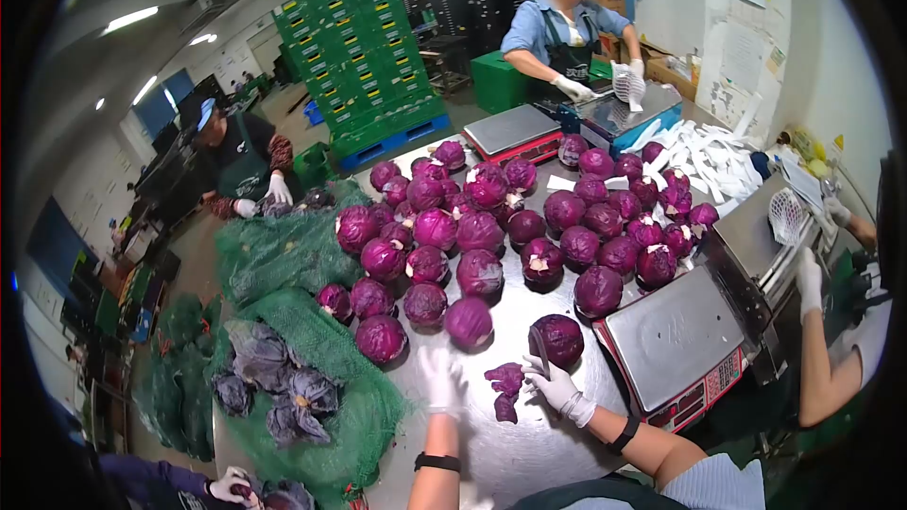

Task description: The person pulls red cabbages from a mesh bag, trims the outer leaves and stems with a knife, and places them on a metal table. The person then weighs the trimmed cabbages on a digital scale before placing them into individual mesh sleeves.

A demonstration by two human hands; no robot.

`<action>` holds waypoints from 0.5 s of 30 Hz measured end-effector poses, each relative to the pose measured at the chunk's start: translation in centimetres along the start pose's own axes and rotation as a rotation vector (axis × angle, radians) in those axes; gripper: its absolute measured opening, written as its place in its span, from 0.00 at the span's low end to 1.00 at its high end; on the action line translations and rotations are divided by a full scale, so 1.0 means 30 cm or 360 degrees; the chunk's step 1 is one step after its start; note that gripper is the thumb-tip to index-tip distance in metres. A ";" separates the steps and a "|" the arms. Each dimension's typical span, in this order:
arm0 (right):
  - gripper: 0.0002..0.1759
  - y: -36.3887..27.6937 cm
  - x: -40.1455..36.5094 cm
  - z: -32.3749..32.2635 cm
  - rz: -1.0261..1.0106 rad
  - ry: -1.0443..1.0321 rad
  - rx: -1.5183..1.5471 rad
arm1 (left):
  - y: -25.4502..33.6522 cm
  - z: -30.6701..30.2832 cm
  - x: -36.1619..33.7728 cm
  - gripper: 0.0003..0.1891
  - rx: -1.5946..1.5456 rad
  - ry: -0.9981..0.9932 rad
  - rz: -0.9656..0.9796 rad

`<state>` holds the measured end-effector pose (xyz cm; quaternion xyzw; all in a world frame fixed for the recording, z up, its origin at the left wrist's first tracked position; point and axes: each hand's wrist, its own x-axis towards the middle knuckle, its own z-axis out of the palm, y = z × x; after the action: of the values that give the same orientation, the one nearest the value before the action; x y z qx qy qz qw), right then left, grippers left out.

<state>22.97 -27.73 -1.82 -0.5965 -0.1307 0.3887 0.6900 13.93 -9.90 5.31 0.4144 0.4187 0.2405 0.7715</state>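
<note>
Holding knife (539, 344): we grip it, right hand (561, 391), lower center, beside cabbage (559, 340).
Left hand (440, 382): open, near another cabbage (469, 322).

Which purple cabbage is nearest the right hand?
The dark cabbage just beyond the right hand, between the loose purple leaves and the nearer scale; the others lie farther from that hand.

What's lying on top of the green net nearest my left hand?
Dark purple cabbage leaves lie in clumps on the green net. Whatever the clumps cover, and what's under the net, can't be seen.
</note>
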 end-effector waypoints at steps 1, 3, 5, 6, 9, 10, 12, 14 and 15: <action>0.23 0.008 -0.002 -0.006 0.0014 -0.0034 -0.0019 | -0.082 -0.003 0.018 0.30 0.0303 -0.0094 0.0083; 0.21 0.011 -0.002 -0.030 -0.0044 -0.0005 0.0092 | -0.250 -0.039 0.042 0.28 0.1333 -0.0531 0.1025; 0.20 0.035 0.016 -0.079 -0.0172 0.0022 -0.0195 | -0.374 -0.100 0.008 0.28 0.2014 -0.0957 0.1433; 0.21 -0.055 -0.018 -0.070 -0.0709 0.0070 -0.1028 | -0.389 -0.127 -0.073 0.29 0.2296 -0.0917 0.1454; 0.22 -0.005 0.076 -0.080 -0.0024 -0.0042 -0.0018 | -0.421 -0.381 -0.300 0.30 0.2536 -0.0502 0.1131; 0.22 0.021 0.093 -0.090 -0.0002 -0.0098 -0.0088 | -0.437 -0.478 -0.375 0.30 0.2641 -0.0271 0.1043; 0.22 0.020 0.108 -0.031 0.0017 -0.0195 -0.0155 | -0.440 -0.684 -0.555 0.30 0.2598 0.0127 0.0746; 0.22 -0.010 0.104 0.068 0.0065 -0.0311 -0.0356 | -0.348 -0.882 -0.748 0.29 0.2558 0.0471 0.0310; 0.20 -0.022 0.122 0.110 0.0097 -0.0428 -0.0331 | -0.354 -0.986 -0.830 0.29 0.2692 0.0758 0.0227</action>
<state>23.52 -22.81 -1.39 -0.6109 -0.2432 0.4701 0.5888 -24.11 -20.56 -1.54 0.8107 0.5793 -0.0225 0.0816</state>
